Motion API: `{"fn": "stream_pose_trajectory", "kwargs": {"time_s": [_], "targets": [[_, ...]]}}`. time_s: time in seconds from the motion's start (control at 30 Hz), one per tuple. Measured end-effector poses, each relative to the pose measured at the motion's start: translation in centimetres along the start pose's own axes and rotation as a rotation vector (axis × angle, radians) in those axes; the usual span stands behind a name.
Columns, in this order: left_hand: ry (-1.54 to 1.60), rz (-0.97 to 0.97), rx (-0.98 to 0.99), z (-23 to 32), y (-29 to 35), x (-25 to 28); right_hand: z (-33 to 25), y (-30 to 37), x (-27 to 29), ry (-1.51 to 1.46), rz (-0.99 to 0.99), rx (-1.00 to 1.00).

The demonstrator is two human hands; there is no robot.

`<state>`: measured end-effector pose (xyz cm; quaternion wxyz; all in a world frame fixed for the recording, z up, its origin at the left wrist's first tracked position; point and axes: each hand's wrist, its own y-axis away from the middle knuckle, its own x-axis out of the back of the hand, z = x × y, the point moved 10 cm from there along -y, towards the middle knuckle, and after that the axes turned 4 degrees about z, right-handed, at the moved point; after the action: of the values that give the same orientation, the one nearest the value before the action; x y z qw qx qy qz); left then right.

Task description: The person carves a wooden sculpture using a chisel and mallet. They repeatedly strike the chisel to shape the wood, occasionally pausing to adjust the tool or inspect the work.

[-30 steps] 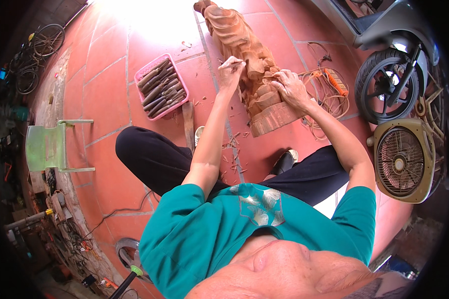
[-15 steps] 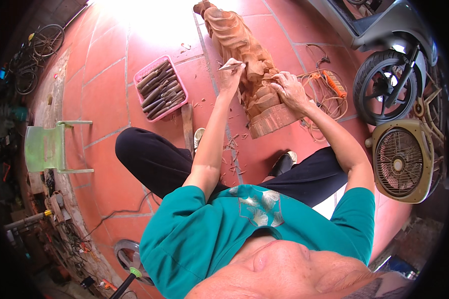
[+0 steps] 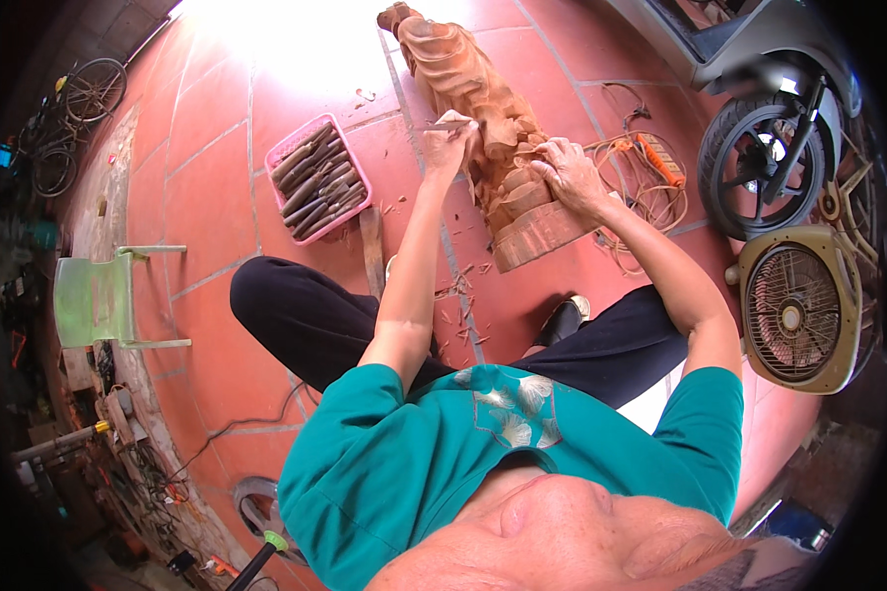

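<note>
A reddish-brown wood carving (image 3: 463, 74) with flowing folds lies on the tiled floor in front of me, its flat base toward my lap. My left hand (image 3: 447, 148) is closed around a slim carving chisel (image 3: 445, 125) at the carving's left side. Part of the chisel sticks out to the left above the knuckles; its cutting end is hidden. On the carving's right side, near the base, my right hand (image 3: 572, 175) presses with bent fingers against the wood. Whether those fingertips grip something small is hard to make out.
Left of the carving, a pink basket (image 3: 367, 187) holds several wooden-handled tools, with a wooden mallet (image 3: 371, 246) beside it. Wood chips (image 3: 460, 286) litter the floor. An orange power strip (image 3: 660, 161) with coiled cable, a motorbike wheel (image 3: 761, 167) and a box fan (image 3: 796, 313) stand right; a green chair (image 3: 94, 298) left.
My left hand has shifted slightly left and down, and the chisel has turned to lie more level. My right hand stays at nearly the same place on the carving.
</note>
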<state>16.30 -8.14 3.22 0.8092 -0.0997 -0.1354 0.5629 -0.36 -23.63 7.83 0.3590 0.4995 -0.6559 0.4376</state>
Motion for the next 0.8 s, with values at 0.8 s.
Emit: {"fn": "stream_pose_trajectory", "kwargs": {"time_s": [0.8], "targets": [[0.13, -0.011, 0.04, 0.1, -1.5, 1.3, -0.1, 0.1, 0.4, -0.004, 0.052, 0.028]]}}
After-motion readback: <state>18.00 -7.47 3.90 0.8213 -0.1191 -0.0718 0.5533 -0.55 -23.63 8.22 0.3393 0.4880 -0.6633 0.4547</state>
